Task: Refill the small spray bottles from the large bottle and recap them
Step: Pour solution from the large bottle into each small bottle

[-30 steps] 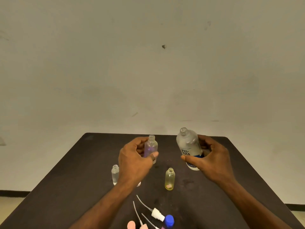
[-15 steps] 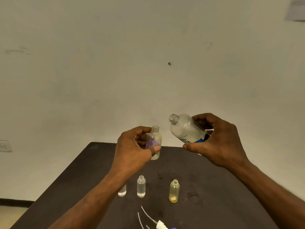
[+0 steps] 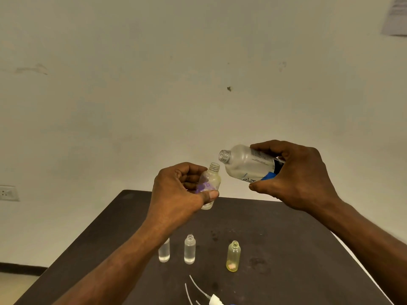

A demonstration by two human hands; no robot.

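Above the table's far edge (image 3: pixel 242 198), left hand (image 3: pixel 176 194) fingers around small bottle (image 3: pixel 211 179), right hand (image 3: pixel 301 179) fingers around tilted large bottle (image 3: pixel 246 165).

A dark table (image 3: pixel 286 227) stood against a plain off-white wall (image 3: pixel 154 84) bearing scuffs and 1 dark mark (image 3: pixel 229 88). A wall socket (image 3: pixel 8 193) sat low left; a paper sheet (image 3: pixel 395 16) hung upper right.

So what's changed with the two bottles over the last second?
Both hands lifted their bottles off the table. The right hand tipped the large bottle toward the small bottle in the left hand. Three small bottles stayed standing.
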